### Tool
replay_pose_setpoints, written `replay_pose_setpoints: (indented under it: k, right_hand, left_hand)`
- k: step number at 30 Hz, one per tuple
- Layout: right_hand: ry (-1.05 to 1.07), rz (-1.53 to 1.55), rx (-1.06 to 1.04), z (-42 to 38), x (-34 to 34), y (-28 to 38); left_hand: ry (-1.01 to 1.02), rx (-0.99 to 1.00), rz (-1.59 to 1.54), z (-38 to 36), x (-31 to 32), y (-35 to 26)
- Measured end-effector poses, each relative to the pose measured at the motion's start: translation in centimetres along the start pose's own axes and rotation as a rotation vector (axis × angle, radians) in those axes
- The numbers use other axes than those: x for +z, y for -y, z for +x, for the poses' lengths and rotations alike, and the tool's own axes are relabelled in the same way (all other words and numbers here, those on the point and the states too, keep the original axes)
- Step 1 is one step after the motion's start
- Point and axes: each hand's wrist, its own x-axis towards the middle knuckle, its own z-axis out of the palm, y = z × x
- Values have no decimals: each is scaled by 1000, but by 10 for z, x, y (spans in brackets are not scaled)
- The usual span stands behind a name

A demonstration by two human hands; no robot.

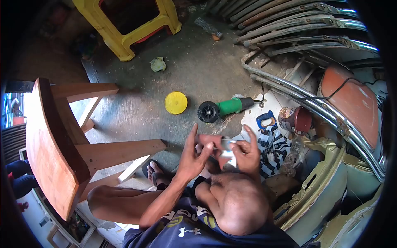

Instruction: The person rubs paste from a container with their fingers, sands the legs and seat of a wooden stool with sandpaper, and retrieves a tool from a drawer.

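Observation:
Between my hands, above my knees, is a reddish-brown sheet with a pale side, which looks like sandpaper point(211, 141); motion blurs part of it. My left hand point(193, 160) pinches its left side, thumb on top and index finger stretched out. At its right side, my right hand point(247, 156) grips the pale part between thumb and fingers, with one finger raised. Just beyond my hands, a green angle grinder point(230, 107) lies on the floor, its round black pad point(208, 112) facing up. A yellow disc point(176, 103) lies to its left.
A wooden stool point(97, 157) lies on its side at left. A yellow plastic stool point(124, 41) stands at the back. Metal chair frames point(297, 93) are stacked at right, near a brown can point(294, 119), a blue saw handle point(265, 120) and a striped cloth point(273, 144).

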Motion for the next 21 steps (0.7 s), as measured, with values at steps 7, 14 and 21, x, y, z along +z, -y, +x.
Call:
replay_pose_setpoints:
  k: [7, 14, 21]
  right_hand:
    - [163, 265, 247, 2, 10, 4]
    - [403, 376, 308, 4, 17, -2]
    - [429, -86, 304, 16, 31, -27]
  left_hand:
    - [22, -346, -494, 2, -15, 2]
    - [-157, -319, -525, 3, -26, 37]
    - [-365, -425, -499, 7, -36, 80]
